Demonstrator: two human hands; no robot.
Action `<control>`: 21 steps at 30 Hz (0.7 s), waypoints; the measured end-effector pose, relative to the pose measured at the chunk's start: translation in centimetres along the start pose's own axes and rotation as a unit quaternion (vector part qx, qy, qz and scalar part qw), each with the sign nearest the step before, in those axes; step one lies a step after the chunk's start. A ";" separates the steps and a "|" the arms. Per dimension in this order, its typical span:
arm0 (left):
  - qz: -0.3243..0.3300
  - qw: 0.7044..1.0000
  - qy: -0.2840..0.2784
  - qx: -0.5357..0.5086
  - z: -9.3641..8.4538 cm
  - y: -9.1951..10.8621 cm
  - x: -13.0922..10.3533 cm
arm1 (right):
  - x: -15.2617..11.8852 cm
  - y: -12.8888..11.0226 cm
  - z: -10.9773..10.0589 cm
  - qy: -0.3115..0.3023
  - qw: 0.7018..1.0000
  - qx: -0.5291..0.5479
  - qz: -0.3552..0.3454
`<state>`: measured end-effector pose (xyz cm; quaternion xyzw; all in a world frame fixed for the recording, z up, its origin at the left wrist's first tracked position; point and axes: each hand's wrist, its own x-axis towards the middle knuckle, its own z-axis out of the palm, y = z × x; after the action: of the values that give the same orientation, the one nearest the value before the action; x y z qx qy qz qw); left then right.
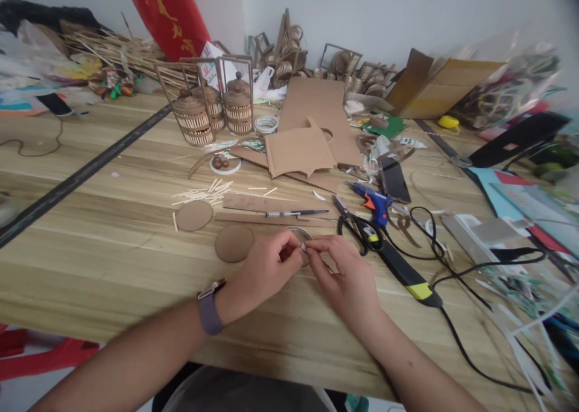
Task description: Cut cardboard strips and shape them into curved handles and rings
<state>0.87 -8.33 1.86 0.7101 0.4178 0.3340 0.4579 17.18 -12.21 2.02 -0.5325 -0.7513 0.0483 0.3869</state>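
Observation:
My left hand (274, 261), with a watch on its wrist, has thumb and forefinger pinched together. My right hand (344, 273) meets it from the other side, fingertips also pinched. Between the fingertips shows a small white strip (303, 247), too small to name exactly. Just behind and beneath the fingers is a thin ring (299, 229), partly hidden by both hands; whether they touch it I cannot tell. Left of the hands lie two cardboard discs (234, 244), (194, 216). A pen (296, 212) rests on cardboard strips (266, 203) beyond them.
Scissors (357, 224), a blue glue gun (373, 202) and a black-and-yellow corded tool (407, 273) lie to the right, with looping cable. Several small sticks (203, 193) lie at left. Farther back are cardboard sheets (301, 149), lantern-like models (193, 117) and a tape roll (266, 125).

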 end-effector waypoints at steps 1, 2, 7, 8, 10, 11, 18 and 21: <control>0.008 1.000 0.003 0.016 0.1 0.1 -0.1 | 0.0 0.1 0.0 -0.002 1.000 -0.007 -0.001; 0.014 0.999 0.005 0.031 0.2 0.2 -0.1 | 0.0 0.2 0.0 -0.004 1.000 -0.011 -0.001; 0.037 0.996 0.007 0.083 0.3 0.2 -0.5 | 0.0 0.2 -0.2 -0.024 0.999 -0.023 -0.003; 0.043 0.995 0.007 0.093 0.3 0.1 -0.5 | 0.0 0.2 -0.2 -0.026 0.999 -0.025 -0.005; 0.053 0.992 0.011 0.115 0.3 0.0 -0.6 | 0.1 0.2 -0.3 -0.025 0.999 -0.028 -0.014; 0.057 0.991 0.013 0.124 0.3 0.0 -0.6 | 0.1 0.2 -0.4 -0.024 0.999 -0.031 -0.019; 0.077 0.987 0.015 0.139 0.7 -0.4 -0.6 | 0.0 0.1 -0.4 -0.033 0.998 -0.046 -0.025; 0.081 0.987 0.025 0.134 0.8 -0.5 -0.7 | 0.0 0.0 -0.3 -0.032 0.998 -0.041 -0.020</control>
<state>1.11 -9.09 1.08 0.7884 0.4109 0.3284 0.3191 17.41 -12.31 2.21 -0.5309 -0.7750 0.0269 0.3417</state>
